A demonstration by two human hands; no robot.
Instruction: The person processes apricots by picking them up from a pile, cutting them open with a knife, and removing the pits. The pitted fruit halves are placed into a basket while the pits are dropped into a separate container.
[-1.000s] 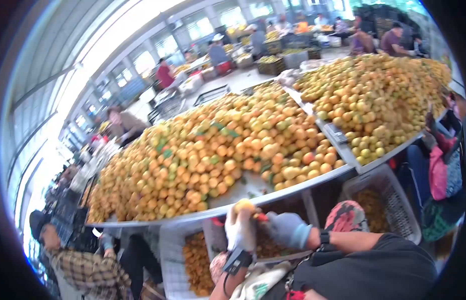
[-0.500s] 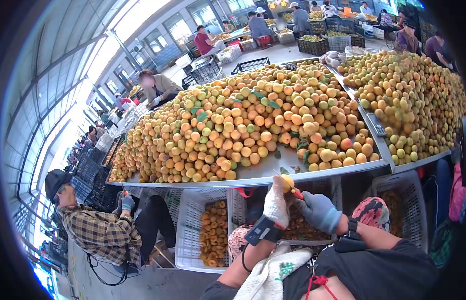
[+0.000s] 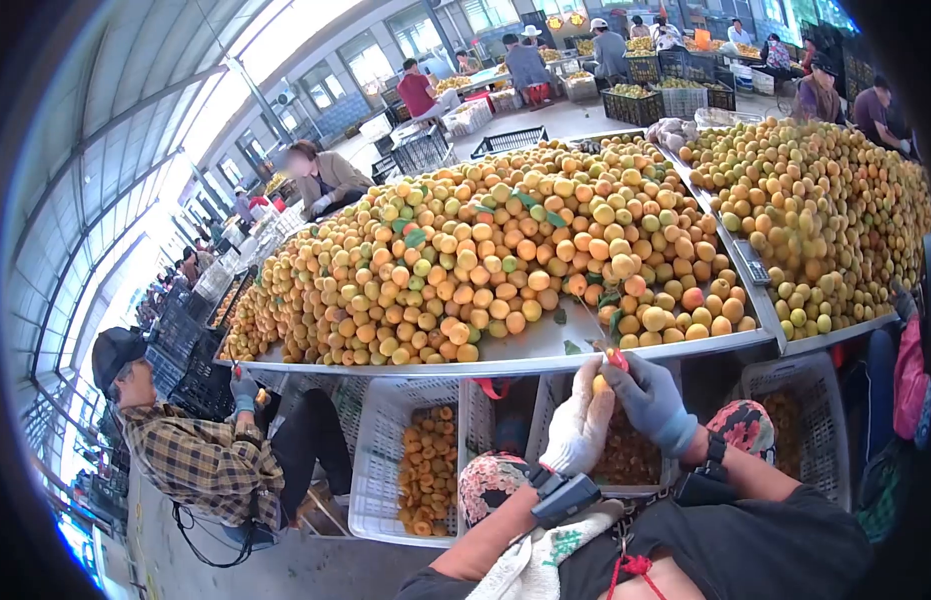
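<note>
My left hand [image 3: 577,430], in a white glove, is closed around an apricot [image 3: 599,384], only partly visible between the fingers. Against it, my right hand [image 3: 657,405], in a grey-blue glove, grips a small red-handled tool [image 3: 616,358]; its working end is too small to make out. Both hands meet just at the front edge of a metal table [image 3: 525,345] heaped with whole apricots [image 3: 455,250]. Below them stands a crate [image 3: 540,415] with dark contents, partly hidden by my hands. Another white crate [image 3: 367,480] beside it holds opened apricots [image 3: 425,470].
On the left sits a person in a checked shirt [image 3: 200,465], holding something small. A third white crate [image 3: 835,430] stands at the right. A divider [image 3: 720,235] splits the table, with a second apricot heap [image 3: 835,210] beyond. Other people work behind.
My left hand has turned, its fingers now pointing up, and the apricot sits lower between my hands. My right hand has risen slightly with the tool. The seated person's hands have shifted up.
</note>
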